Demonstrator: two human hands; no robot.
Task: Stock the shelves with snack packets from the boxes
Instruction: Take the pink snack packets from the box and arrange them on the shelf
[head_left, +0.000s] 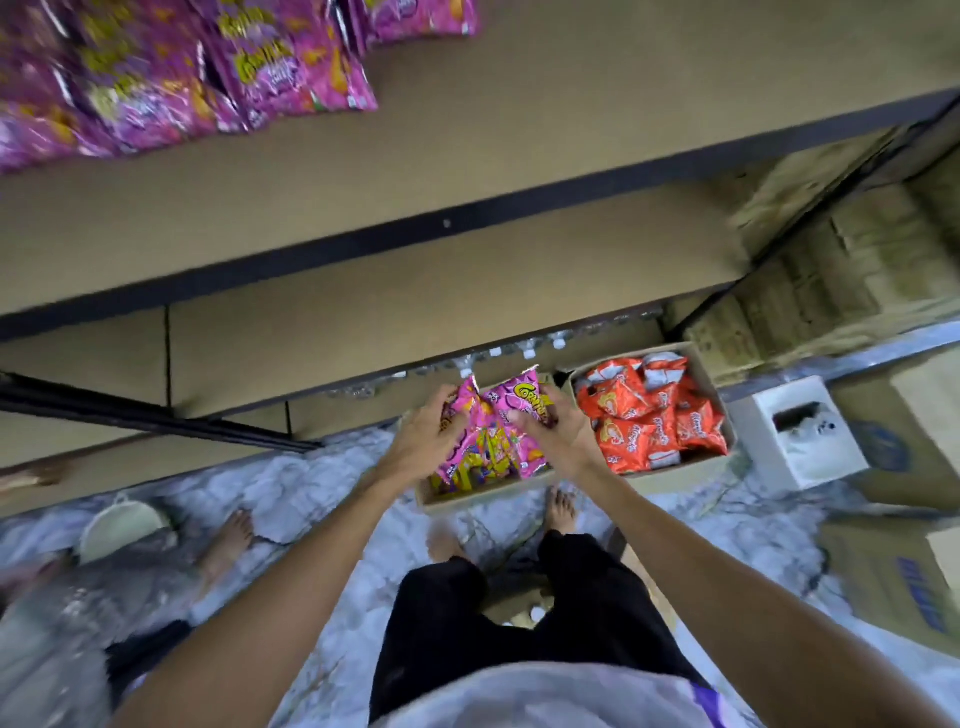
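Pink snack packets fill a cardboard box on the floor in front of me. My left hand grips a pink packet at the box's left side. My right hand grips another pink packet on the right, lifted a little above the pile. A second box to the right holds orange-red snack packets. Several pink packets stand on the upper shelf at the top left; the rest of that shelf board is bare.
A lower shelf board runs under the upper one. Another person sits on the marble floor at left, with a foot and a white bowl near. A white box and cartons stand at right. My bare feet are just behind the box.
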